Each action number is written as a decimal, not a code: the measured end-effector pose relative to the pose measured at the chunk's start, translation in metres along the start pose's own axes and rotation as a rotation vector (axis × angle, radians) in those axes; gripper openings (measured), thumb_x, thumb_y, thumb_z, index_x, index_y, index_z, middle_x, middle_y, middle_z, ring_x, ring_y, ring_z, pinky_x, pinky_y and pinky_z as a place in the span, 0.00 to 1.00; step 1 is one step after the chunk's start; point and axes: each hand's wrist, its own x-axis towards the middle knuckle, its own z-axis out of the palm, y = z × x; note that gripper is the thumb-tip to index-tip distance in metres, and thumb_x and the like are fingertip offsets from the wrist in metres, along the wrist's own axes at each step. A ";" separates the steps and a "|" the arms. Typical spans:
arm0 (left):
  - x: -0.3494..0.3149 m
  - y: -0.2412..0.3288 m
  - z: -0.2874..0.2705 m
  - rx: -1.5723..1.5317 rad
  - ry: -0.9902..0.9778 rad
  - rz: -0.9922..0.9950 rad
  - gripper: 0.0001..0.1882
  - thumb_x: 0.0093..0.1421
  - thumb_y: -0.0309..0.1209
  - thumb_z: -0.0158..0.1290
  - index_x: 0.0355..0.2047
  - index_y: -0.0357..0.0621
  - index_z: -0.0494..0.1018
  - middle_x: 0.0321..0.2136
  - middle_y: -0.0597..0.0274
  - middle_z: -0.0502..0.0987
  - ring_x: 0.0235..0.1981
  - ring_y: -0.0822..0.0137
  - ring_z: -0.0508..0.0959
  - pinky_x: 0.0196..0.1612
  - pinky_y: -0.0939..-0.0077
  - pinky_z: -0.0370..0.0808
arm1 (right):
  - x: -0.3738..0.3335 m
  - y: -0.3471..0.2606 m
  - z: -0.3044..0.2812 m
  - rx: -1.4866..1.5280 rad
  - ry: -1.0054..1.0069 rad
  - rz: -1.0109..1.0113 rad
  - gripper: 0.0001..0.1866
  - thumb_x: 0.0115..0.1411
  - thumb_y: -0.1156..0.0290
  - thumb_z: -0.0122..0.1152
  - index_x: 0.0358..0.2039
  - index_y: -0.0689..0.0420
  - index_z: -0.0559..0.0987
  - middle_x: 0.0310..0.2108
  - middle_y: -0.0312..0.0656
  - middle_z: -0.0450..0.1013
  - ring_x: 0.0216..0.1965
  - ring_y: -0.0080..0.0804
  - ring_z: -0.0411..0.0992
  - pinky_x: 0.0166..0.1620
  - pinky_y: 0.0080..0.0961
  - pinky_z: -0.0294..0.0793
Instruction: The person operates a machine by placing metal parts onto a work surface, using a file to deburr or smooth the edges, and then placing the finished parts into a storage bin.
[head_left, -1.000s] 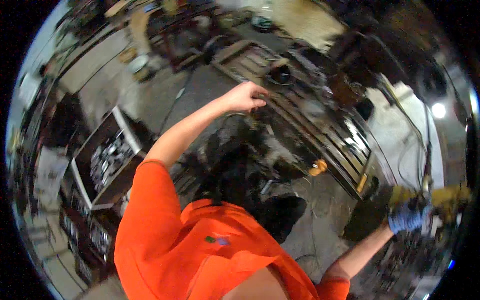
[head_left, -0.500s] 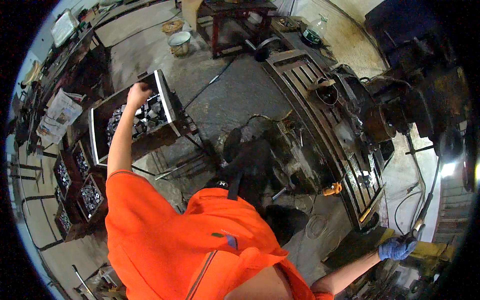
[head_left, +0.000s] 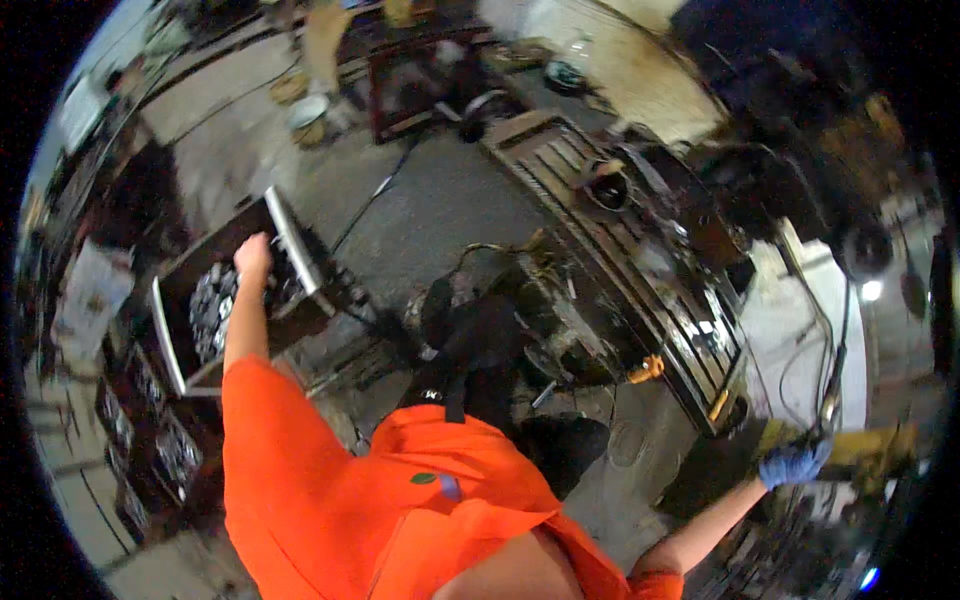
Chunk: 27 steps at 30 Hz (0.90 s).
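Note:
My bare left hand (head_left: 254, 256) is over a dark open box (head_left: 168, 335) with pale end edges. Its fingers look curled closed, and anything inside them is hidden. Small grey metal pieces (head_left: 210, 312) lie heaped in the box below and beside the hand. Far to the right, my right hand (head_left: 793, 464), in a blue glove, is closed around the lower end of a dark rod-like handle (head_left: 832, 385) with a metallic section. Blur hides the handle's exact kind.
A slotted metal machine table (head_left: 610, 250) runs diagonally right of centre, with an orange fitting (head_left: 647, 369) at its near edge. More boxes of metal pieces (head_left: 178, 452) stand at left. A white bucket (head_left: 308, 112) and a dark red table frame (head_left: 385, 95) are farther back.
The view has shifted, and the box and machine table appear farther left. My left hand now sits lower over the box, its fingers still curled. My right hand keeps its grip on the handle.

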 end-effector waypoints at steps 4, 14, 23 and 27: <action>0.003 -0.002 -0.010 0.044 -0.056 0.005 0.08 0.52 0.28 0.43 0.30 0.45 0.71 0.31 0.52 0.75 0.35 0.53 0.75 0.36 0.59 0.72 | 0.014 -0.008 0.002 0.094 -0.052 0.141 0.09 0.55 0.74 0.48 0.35 0.60 0.76 0.32 0.41 0.73 0.33 0.34 0.70 0.38 0.29 0.70; 0.008 -0.067 -0.037 -1.573 -0.034 -0.287 0.11 0.54 0.29 0.51 0.33 0.31 0.70 0.29 0.56 0.75 0.28 0.62 0.76 0.33 0.75 0.73 | 0.041 -0.029 -0.003 0.211 -0.001 0.387 0.09 0.52 0.75 0.47 0.31 0.62 0.76 0.31 0.38 0.72 0.33 0.25 0.67 0.40 0.22 0.65; 0.029 0.124 -0.149 -2.125 -0.345 0.117 0.14 0.57 0.29 0.46 0.41 0.32 0.67 0.39 0.52 0.71 0.40 0.60 0.73 0.47 0.66 0.71 | 0.064 -0.026 -0.002 0.508 0.168 0.613 0.08 0.52 0.74 0.49 0.28 0.63 0.76 0.31 0.41 0.73 0.34 0.27 0.70 0.43 0.25 0.64; -0.012 0.264 -0.181 -2.154 -0.658 0.309 0.13 0.56 0.29 0.47 0.40 0.33 0.68 0.37 0.55 0.72 0.41 0.61 0.72 0.44 0.59 0.70 | 0.070 -0.014 0.000 0.564 0.248 0.549 0.09 0.52 0.73 0.51 0.32 0.60 0.78 0.28 0.35 0.73 0.29 0.22 0.68 0.34 0.19 0.66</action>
